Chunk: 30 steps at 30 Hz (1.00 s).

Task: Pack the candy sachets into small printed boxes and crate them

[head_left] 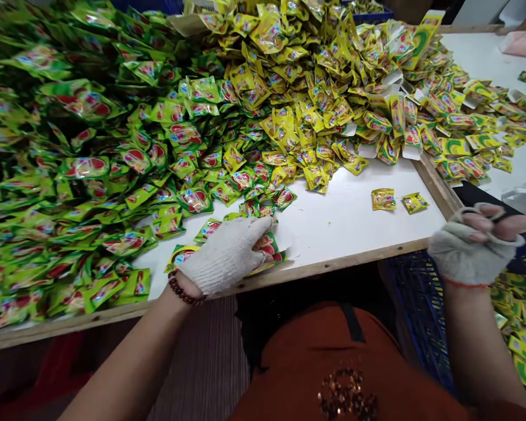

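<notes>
A gloved left hand (228, 254) lies flat, fingers together, pressing a small stack of green sachets (269, 248) at the near edge of a white table (342, 225). At 3 o'clock, off the table, the right hand (476, 245), in a fingerless glove, curls around dark scissors (502, 216). Heaps of green sachets (83, 169) and yellow sachets (315, 76) fill 9 to 1 o'clock; 2 loose yellow packets (398, 200) lie apart.

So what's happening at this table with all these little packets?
A person in white knit gloves sits at a white table heaped with small green and yellow sachets. The left hand rests flat on a few green packets at the table's near edge. The right hand is off the table's right side, gripping what looks like scissors, above a blue crate.
</notes>
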Each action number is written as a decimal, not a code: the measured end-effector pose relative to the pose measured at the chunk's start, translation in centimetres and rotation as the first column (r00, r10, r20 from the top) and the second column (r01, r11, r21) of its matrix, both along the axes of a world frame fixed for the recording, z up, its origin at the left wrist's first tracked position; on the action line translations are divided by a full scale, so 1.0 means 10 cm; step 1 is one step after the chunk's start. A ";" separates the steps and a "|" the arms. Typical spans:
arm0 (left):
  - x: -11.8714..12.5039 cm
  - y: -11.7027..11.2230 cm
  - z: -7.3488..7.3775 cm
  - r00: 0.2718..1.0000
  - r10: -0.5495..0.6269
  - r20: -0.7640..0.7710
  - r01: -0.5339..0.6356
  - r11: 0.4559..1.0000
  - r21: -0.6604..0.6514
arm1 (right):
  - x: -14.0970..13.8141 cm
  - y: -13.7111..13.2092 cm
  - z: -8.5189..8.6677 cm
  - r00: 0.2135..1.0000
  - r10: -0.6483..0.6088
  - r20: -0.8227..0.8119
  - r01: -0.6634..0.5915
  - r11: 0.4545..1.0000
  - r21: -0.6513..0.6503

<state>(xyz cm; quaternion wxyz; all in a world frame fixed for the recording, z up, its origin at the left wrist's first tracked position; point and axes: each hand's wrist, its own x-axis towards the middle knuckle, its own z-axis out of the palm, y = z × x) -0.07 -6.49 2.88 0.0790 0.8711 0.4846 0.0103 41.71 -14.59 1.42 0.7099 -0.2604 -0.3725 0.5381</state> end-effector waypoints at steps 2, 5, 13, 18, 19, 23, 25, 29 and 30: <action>0.02 -0.01 0.03 0.990 0.026 0.136 -0.023 1.000 -0.021 | -0.24 0.04 -0.08 0.989 0.007 0.149 0.008 0.995 -0.101; 0.18 -0.06 0.10 0.865 0.151 0.479 -0.112 0.988 -0.109 | -0.76 0.12 -0.19 0.902 0.014 0.431 0.065 0.984 -0.169; 0.94 -0.27 -0.30 0.176 0.398 0.900 0.007 0.914 -0.405 | -1.36 0.37 -0.34 0.754 -0.039 0.656 0.066 0.998 -0.016; 0.97 -0.29 -0.54 0.380 0.291 0.878 -0.080 0.956 -0.282 | -1.25 0.42 -0.39 0.586 -0.093 0.805 0.067 0.996 0.066; 0.94 -0.28 -0.53 0.429 0.245 0.870 -0.082 0.969 -0.232 | -1.23 0.42 -0.37 0.544 -0.113 0.831 0.053 0.993 0.101; 0.87 -0.27 -0.40 0.523 0.091 0.847 -0.051 0.996 -0.075 | -1.22 0.45 -0.28 0.475 -0.129 0.871 -0.031 0.986 0.163; 0.88 -0.28 -0.34 0.503 0.124 0.855 -0.065 0.992 -0.105 | -1.24 0.48 -0.26 0.487 -0.088 0.869 -0.034 0.992 0.119; 0.91 -0.27 -0.35 0.359 0.281 0.890 -0.047 0.958 -0.284 | -1.27 0.52 -0.28 0.569 -0.015 0.822 -0.006 1.000 0.022; 0.90 -0.27 -0.38 0.379 0.270 0.885 -0.055 0.961 -0.269 | -1.27 0.52 -0.28 0.553 -0.035 0.833 0.000 0.999 0.042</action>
